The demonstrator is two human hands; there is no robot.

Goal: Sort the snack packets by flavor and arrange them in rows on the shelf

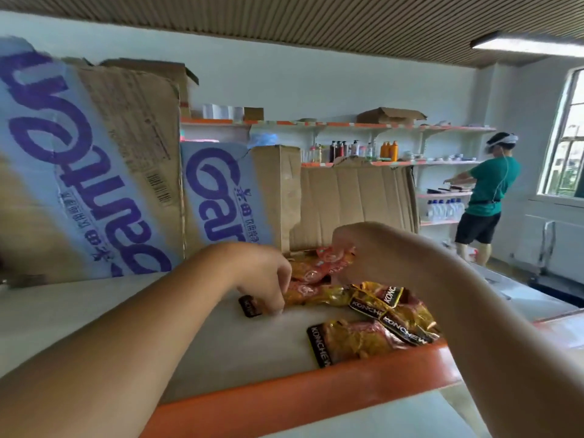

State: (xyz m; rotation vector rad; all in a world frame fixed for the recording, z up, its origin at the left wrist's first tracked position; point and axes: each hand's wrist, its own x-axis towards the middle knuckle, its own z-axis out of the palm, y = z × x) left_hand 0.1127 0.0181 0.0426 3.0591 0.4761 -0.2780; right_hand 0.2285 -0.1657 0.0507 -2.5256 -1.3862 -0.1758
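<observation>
Several snack packets lie in a loose heap on a white shelf point(246, 346) with an orange front edge. Gold packets with black KONCHEW labels point(357, 341) sit at the front right. Red-orange packets point(316, 270) lie behind them. My left hand point(262, 273) reaches over the shelf, its curled fingers on a gold packet with a black label end point(249, 306). My right hand point(350, 245) is bent down at the wrist and pinches the top of a red-orange packet point(335, 254) at the back of the heap.
Tall cardboard boxes with purple lettering point(88, 172) stand along the back left of the shelf, and flattened cardboard point(354, 203) stands behind the heap. Across the room another person point(486, 197) works at wall shelves with bottles point(357, 150).
</observation>
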